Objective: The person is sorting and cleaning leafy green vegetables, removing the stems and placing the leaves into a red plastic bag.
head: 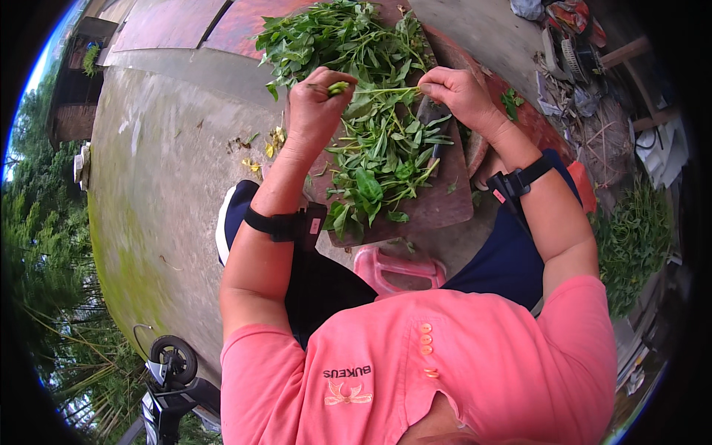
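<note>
My left hand (321, 105) is closed on a small bunch of green stems (338, 88), their ends showing between thumb and fingers. My right hand (457, 95) pinches the end of a thin leafy stem (397, 90) that stretches across towards my left hand. Below both hands a loose heap of leafy green stems (384, 144) covers much of a dark reddish board (445, 208). A larger pile of leafy greens (339, 39) lies at the board's far end. The dark handle of a tool (436, 151) shows under the leaves at the right; its other end is hidden.
A pink plastic stool (400, 272) stands between my knees. Yellowed leaves (270, 149) lie on the concrete floor (183, 167) at the left. More greens (634, 245) and clutter lie at the right. A parked motorbike (172, 389) is at the lower left.
</note>
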A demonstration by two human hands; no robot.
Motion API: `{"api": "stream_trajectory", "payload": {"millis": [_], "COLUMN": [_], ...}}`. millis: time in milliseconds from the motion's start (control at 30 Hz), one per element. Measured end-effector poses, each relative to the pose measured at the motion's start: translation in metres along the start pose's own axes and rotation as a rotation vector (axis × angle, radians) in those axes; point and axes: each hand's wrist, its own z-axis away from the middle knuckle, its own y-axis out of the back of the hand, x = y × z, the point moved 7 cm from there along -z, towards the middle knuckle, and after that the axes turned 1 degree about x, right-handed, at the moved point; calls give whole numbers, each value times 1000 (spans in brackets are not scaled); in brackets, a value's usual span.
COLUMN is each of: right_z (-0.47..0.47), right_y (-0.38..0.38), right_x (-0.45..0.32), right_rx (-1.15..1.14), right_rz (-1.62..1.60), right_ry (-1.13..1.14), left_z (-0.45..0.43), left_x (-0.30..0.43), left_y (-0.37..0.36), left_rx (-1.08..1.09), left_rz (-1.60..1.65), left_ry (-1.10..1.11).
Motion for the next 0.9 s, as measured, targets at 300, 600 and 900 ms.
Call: {"api": "stream_trajectory", "payload": {"millis": [300,600,900], "right_z": [-4,-8,-47], "right_y": [-21,-28,-15], "right_x": [-25,-27,16], "right_rx": [-55,-76,123], "right_rz": [171,241,19], "right_ry": [203,237,-124], "left_z": [14,28,21], "left_x": [-17,-32,-59], "left_y": [-51,-56,-27], "left_rx": [-274,-269,123], "left_rz": [-26,408,689], "left_ry": [99,529,623]}}
